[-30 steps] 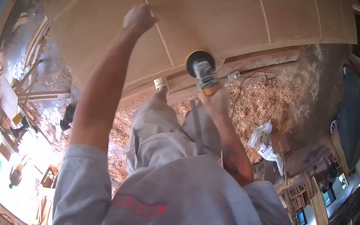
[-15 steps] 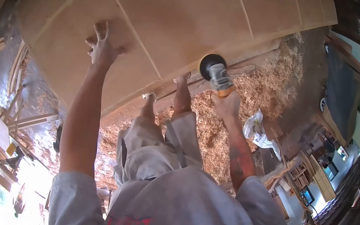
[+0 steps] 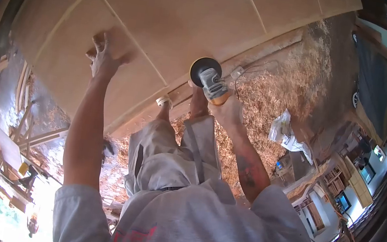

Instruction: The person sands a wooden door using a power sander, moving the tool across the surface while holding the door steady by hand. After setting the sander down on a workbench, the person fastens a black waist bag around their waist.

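Observation:
A broad tan wooden panel point(image 3: 178, 15) with pale seam lines fills the top of the view. My left hand point(image 3: 103, 63) lies on it with fingers spread, holding nothing, left of a seam line. My right hand point(image 3: 228, 113) is wrapped around the orange rear of an angle grinder point(image 3: 214, 85) with a grey body. Its round black pad, edged in yellow, is at the panel's near edge, just above my foot. Part of the grip is hidden by the fingers.
Wood shavings point(image 3: 265, 106) cover the ground to the right, where a white plastic bag point(image 3: 288, 134) lies. A cord runs along a board by the panel's edge. Timber pieces point(image 3: 45, 137) lie at left. A dark cover point(image 3: 377, 77) drapes a vehicle at far right.
My right hand has moved the grinder left along the panel's near edge. My left hand has shifted slightly left and down in view, still spread on the panel.

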{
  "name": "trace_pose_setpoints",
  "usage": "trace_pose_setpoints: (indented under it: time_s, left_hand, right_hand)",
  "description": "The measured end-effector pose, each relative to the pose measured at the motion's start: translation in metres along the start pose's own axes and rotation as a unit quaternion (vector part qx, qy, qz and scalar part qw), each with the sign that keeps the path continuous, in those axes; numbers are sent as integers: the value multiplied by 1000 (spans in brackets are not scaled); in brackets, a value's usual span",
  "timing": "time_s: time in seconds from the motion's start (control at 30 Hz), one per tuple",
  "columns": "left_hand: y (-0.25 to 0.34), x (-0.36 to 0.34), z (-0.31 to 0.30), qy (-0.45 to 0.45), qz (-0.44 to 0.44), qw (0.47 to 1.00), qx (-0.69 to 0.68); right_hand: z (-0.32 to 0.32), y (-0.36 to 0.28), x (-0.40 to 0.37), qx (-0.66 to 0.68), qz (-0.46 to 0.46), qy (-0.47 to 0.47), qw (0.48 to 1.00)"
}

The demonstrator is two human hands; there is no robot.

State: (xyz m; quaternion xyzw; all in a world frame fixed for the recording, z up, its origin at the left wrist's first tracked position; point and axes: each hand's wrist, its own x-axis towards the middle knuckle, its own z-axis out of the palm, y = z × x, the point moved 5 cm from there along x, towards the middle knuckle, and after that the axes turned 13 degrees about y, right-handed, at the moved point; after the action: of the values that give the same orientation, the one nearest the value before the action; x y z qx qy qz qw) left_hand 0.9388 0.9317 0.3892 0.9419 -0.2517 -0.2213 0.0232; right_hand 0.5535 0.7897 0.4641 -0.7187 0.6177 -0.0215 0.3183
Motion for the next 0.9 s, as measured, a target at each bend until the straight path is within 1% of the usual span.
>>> trace_pose_setpoints:
  time_s: [0.07, 0.13, 0.17, 0.23, 0.27, 0.3, 0.33, 0.37, 0.4, 0.43, 0.5, 0.53, 0.57, 0.6, 0.63, 0.67, 0.7, 0.73, 0.77, 0.83, 0.87, 0.9]
  left_hand:
    - [-6, 4, 6, 11, 17, 1000, -5]
    - [-12, 4, 9, 21, 25, 999, -8]
    - [-13, 4, 11, 24, 36, 999, -25]
    - [-11, 6, 11, 32, 52, 997, -43]
    - [-10, 5, 11, 35, 50, 998, -30]
    - [-8, 4, 10, 38, 47, 998, -16]
    - [-2, 1, 2, 40, 46, 998, -14]
    - [2, -1, -2, 18, 22, 1000, 0]
    - [2, -2, -4, -4, -1, 1000, 15]
    - [-3, 0, -1, -5, -2, 1000, 16]
    - [-3, 0, -1, 45, 58, 997, -27]
    - [-1, -2, -1, 40, 58, 997, -28]
    - [0, -1, -1, 21, 31, 999, -13]
    - [3, -2, -5, 4, 4, 1000, 3]
    - [2, -1, -4, 8, 6, 1000, 1]
    - [-1, 1, 0, 12, 12, 1000, -7]
    - [-6, 3, 5, 14, 20, 1000, -15]
    - [-11, 5, 9, 15, 27, 999, -14]
    - [-16, 7, 14, 18, 29, 999, -10]
    - [-20, 14, 22, 17, 47, 999, -11]
    - [-25, 15, 23, 36, 58, 998, -18]
    - [-27, 14, 24, 53, 64, 996, -24]
  right_hand:
    - [-8, -7, 0, -1, -2, -4, 1000]
    - [-23, -5, 10, 10, 63, 13, 998]
    - [-21, -1, 10, 10, 66, 10, 998]
    - [-15, 8, 18, 41, 51, 38, 997]
    - [9, 33, 15, -15, 65, -6, 998]
    - [8, 24, 13, -12, 62, -4, 998]
    - [6, 4, 5, -12, 20, -11, 1000]
    - [5, -9, -2, -13, -20, -19, 1000]
    - [5, -6, -4, 21, 26, -20, 999]
    - [3, -4, 0, 21, 27, -22, 999]
    - [-10, 10, 13, 12, 61, 24, 998]
    - [-14, 13, 18, 13, 63, 27, 998]
    - [-16, 14, 17, 10, 62, 28, 998]
    - [-15, 5, 15, 34, 62, 13, 997]
    - [-13, -4, 14, 60, 61, -2, 996]
    - [8, 14, 7, -2, 41, -14, 999]
    - [8, -11, -6, 13, 7, -36, 999]
    - [17, -20, -19, 9, -13, -57, 998]
    - [26, -24, -31, 11, -8, -48, 999]
    - [30, -40, -42, 47, -113, 7, 992]
    - [22, -37, -38, 43, -106, 15, 993]
    - [11, -39, -32, 41, -51, -29, 997]
